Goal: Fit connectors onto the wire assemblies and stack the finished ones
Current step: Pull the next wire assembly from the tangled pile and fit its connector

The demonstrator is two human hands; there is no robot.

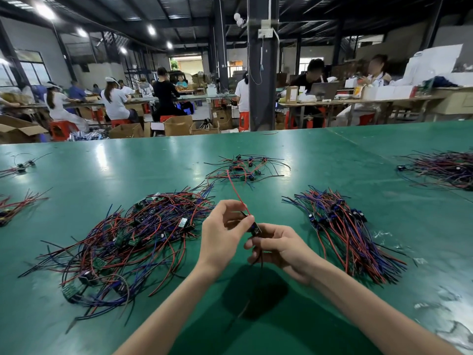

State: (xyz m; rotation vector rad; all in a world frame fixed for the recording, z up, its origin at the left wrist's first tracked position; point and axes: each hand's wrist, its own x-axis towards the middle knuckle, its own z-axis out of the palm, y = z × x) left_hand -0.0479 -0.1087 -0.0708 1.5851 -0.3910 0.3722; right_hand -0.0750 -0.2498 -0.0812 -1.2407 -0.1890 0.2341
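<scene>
Over the green table my two hands meet around one wire assembly, a small dark board with a red wire rising from it and a black wire hanging below. My left hand pinches it near the red wire's base. My right hand grips the board's lower end with curled fingers. A loose tangle of red, blue and black assemblies lies to the left. A neater bundle lies to the right.
A small cluster of assemblies lies further back at centre. Another pile sits at the far right, and smaller bunches at the left edge. Behind the table are a dark pillar, cardboard boxes and seated workers at benches.
</scene>
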